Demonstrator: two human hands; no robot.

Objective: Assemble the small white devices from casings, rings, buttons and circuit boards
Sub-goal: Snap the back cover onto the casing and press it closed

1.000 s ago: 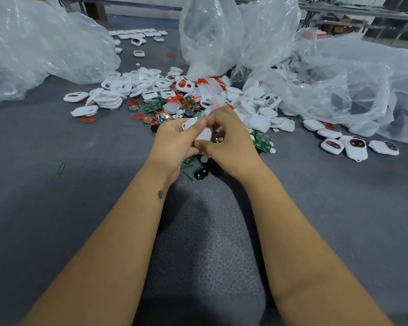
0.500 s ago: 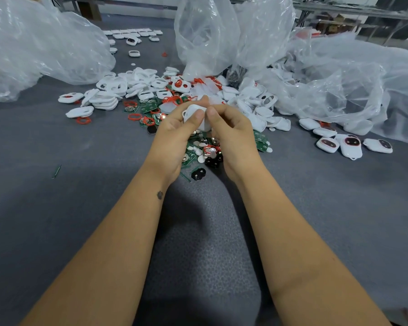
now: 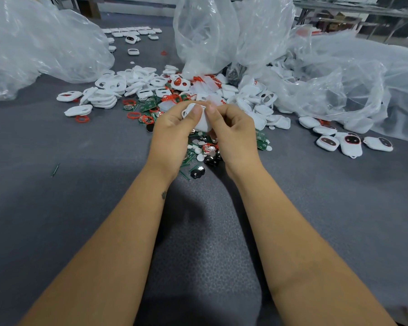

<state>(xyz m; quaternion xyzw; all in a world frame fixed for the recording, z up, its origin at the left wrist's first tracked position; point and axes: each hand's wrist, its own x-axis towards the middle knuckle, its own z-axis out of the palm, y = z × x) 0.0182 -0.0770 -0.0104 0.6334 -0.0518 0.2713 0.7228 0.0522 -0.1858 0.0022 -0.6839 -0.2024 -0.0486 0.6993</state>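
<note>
Your left hand and right hand met above the grey surface, both closed in a grip on one white casing, thumbs pressed side by side on its upper face. It was held off the surface, just over the loose circuit boards and small round buttons. Beyond your hands lay the heap of white casings and red rings. Three assembled devices sat apart to your right, near crumpled clear plastic bags.
</note>
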